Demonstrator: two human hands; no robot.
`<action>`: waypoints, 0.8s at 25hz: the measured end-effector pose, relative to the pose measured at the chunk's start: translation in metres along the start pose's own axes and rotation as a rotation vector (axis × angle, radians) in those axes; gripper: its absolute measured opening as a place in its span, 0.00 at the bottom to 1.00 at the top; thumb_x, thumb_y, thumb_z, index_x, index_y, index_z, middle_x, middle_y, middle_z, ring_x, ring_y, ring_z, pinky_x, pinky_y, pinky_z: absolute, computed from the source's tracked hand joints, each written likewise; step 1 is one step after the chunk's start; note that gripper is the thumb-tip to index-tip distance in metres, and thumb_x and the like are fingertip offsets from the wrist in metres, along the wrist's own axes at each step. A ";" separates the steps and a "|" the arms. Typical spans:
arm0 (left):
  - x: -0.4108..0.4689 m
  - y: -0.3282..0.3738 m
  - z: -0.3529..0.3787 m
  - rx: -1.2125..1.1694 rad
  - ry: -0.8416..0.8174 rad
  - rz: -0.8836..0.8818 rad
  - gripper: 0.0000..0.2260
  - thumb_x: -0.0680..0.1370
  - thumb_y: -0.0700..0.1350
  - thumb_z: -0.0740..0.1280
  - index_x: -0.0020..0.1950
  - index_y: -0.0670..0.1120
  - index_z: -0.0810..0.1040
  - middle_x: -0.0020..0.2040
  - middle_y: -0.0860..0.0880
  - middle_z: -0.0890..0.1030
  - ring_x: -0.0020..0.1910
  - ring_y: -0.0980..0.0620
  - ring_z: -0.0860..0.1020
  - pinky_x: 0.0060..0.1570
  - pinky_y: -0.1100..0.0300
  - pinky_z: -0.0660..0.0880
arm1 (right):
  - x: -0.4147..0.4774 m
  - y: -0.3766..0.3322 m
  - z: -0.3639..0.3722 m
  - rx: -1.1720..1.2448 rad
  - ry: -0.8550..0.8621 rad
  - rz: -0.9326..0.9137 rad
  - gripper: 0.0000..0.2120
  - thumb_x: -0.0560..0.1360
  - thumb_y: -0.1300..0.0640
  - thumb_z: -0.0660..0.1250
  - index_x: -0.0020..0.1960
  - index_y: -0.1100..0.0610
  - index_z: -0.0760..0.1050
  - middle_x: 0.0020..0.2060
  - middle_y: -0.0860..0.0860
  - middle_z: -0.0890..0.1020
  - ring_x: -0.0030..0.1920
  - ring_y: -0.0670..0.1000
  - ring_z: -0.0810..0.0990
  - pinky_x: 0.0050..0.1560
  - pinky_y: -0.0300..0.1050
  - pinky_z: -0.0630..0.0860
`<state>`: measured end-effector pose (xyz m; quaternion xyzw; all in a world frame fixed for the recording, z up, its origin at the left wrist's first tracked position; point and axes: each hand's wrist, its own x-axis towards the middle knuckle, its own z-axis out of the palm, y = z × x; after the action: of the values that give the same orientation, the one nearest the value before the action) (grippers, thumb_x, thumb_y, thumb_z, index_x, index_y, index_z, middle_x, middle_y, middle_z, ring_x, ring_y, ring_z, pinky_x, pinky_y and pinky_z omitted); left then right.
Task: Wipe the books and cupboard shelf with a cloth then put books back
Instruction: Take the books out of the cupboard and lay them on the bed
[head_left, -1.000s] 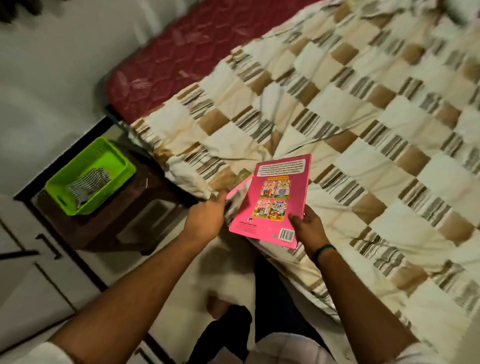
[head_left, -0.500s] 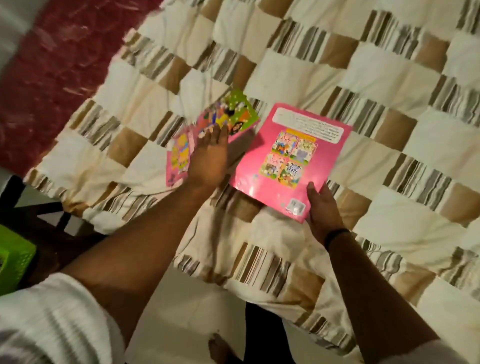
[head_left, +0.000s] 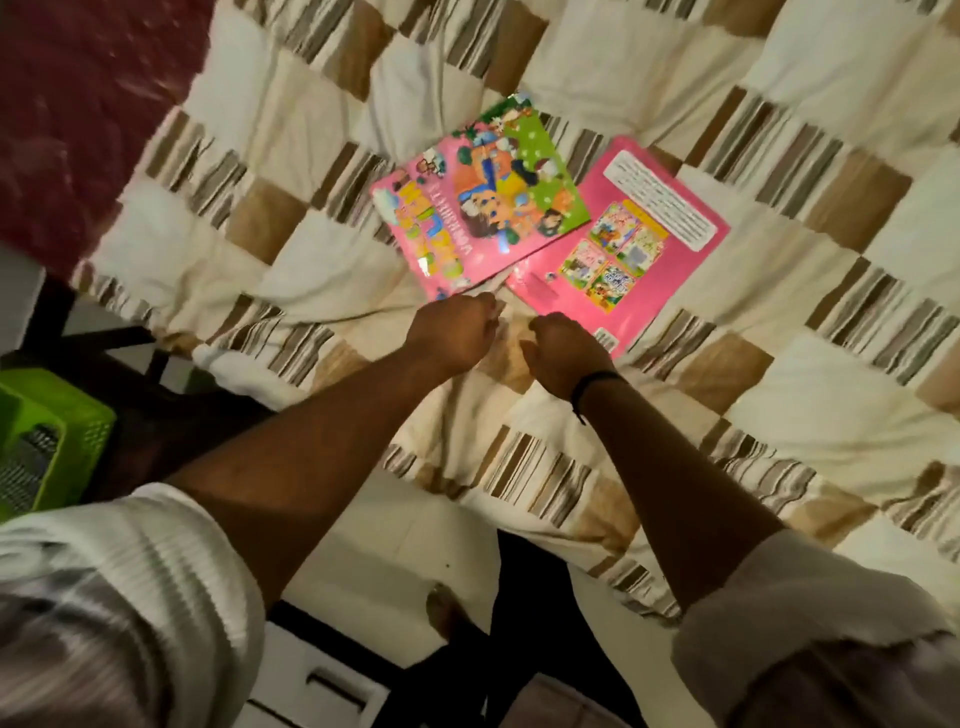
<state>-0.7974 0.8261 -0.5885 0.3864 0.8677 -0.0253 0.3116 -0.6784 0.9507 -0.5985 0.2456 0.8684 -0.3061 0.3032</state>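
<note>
Hovering over checked quilt (head_left: 831, 270) w/ L hand (head_left: 452, 332) & R hand (head_left: 566, 348), fingers of both curled in, gripped nothing. Spotted cartoon-cover book (head_left: 483, 202) overlapping pink book (head_left: 670, 260), both flat on quilt, just past knuckles.

Two books lay flat on the quilt (head_left: 779, 338) that covered the bed. The left book (head_left: 478, 202) overlapped the left side of the right book (head_left: 623, 244). Left of the bed and lower down, a basket (head_left: 57, 415) rested on a stool (head_left: 156, 395). Behind them, the bare mattress (head_left: 78, 104) lay left of the quilt.
</note>
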 end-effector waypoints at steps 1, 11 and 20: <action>-0.011 -0.014 -0.004 0.004 -0.014 -0.045 0.15 0.82 0.53 0.60 0.65 0.47 0.75 0.58 0.42 0.82 0.57 0.39 0.80 0.48 0.50 0.75 | 0.004 -0.023 -0.006 -0.037 -0.010 -0.070 0.18 0.80 0.52 0.61 0.64 0.61 0.75 0.62 0.61 0.76 0.62 0.64 0.75 0.62 0.56 0.73; -0.255 -0.135 -0.019 -0.494 0.102 -0.578 0.19 0.82 0.52 0.60 0.72 0.51 0.72 0.66 0.44 0.79 0.64 0.42 0.78 0.58 0.50 0.76 | -0.065 -0.259 0.012 -0.327 -0.044 -0.509 0.19 0.82 0.51 0.61 0.69 0.60 0.74 0.63 0.60 0.79 0.63 0.62 0.77 0.60 0.53 0.75; -0.657 -0.189 0.062 -0.599 0.406 -1.118 0.18 0.82 0.53 0.60 0.69 0.49 0.73 0.65 0.43 0.79 0.62 0.40 0.78 0.58 0.48 0.77 | -0.306 -0.501 0.181 -0.707 -0.075 -1.184 0.24 0.79 0.59 0.62 0.75 0.57 0.65 0.69 0.61 0.68 0.56 0.66 0.80 0.55 0.59 0.78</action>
<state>-0.5618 0.2456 -0.3076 -0.2281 0.9485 0.1320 0.1759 -0.7047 0.4074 -0.3136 -0.3942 0.8929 -0.1268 0.1767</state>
